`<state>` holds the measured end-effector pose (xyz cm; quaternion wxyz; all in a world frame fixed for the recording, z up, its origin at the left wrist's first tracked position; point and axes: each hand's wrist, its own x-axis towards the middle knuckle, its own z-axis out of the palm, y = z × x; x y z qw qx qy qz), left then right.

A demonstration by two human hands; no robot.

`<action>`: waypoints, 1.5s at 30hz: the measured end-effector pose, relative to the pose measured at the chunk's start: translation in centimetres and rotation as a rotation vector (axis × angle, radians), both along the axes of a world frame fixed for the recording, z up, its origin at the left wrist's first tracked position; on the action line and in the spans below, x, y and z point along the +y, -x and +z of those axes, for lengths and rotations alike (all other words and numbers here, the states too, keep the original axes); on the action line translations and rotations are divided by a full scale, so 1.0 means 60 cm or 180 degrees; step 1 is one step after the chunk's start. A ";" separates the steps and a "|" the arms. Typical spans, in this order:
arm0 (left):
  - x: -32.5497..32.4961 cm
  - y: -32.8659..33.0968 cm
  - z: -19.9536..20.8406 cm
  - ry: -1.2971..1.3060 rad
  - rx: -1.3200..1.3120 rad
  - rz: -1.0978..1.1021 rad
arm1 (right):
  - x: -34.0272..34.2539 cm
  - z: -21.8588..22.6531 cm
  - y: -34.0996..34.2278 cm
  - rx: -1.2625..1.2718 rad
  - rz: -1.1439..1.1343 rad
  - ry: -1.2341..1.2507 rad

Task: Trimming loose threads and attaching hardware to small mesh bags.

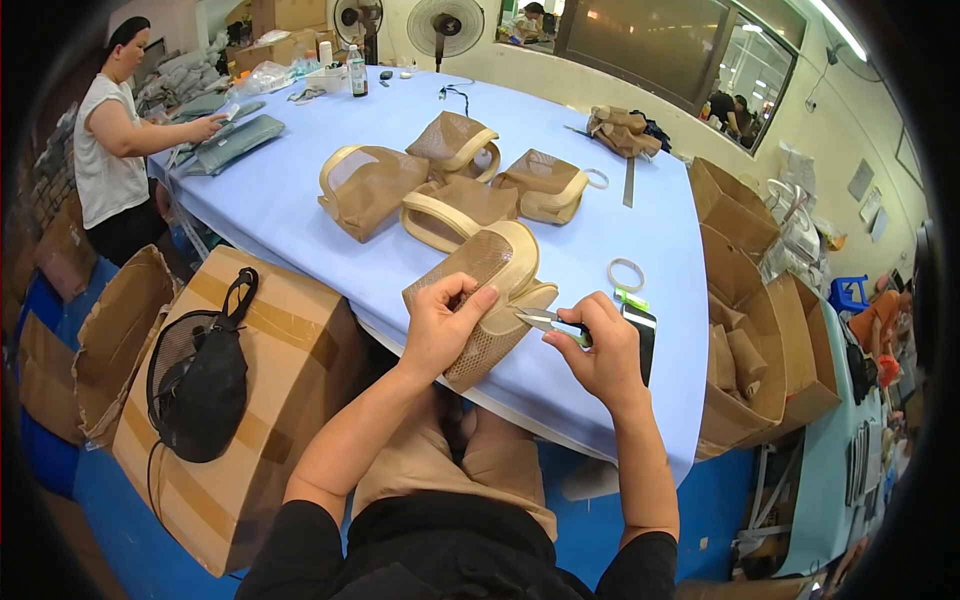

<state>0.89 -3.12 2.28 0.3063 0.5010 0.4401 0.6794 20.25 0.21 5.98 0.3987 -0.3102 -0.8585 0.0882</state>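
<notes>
My left hand is closed on a brown mesh pouch with beige trim, pinching it by the trimmed edge over the table's near side. My right hand grips a pair of small thread snips, whose pointed metal blades meet the pouch at its beige trim. Whether the blades touch a thread is too small to tell. Beyond my hands, several similar mesh pouches stand together, among them one at the left and one at the right.
A light blue table carries a tape roll, a dark phone-like slab, a metal ruler and a brown bundle. Cardboard boxes flank me, one bearing a black mesh-backed bag. A person handles grey-green packets at the far left.
</notes>
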 end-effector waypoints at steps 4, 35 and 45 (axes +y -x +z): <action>0.005 0.002 -0.002 0.0052 -0.0124 -0.0135 | 0.000 -0.003 0.005 -0.0061 -0.0055 -0.0172; 0.007 0.012 -0.007 0.0179 -0.0493 -0.0457 | 0.016 -0.034 0.010 0.0411 0.0636 0.0437; 0.001 0.049 0.025 0.0443 0.0088 -0.1717 | 0.057 -0.038 -0.023 0.1315 0.0866 0.1756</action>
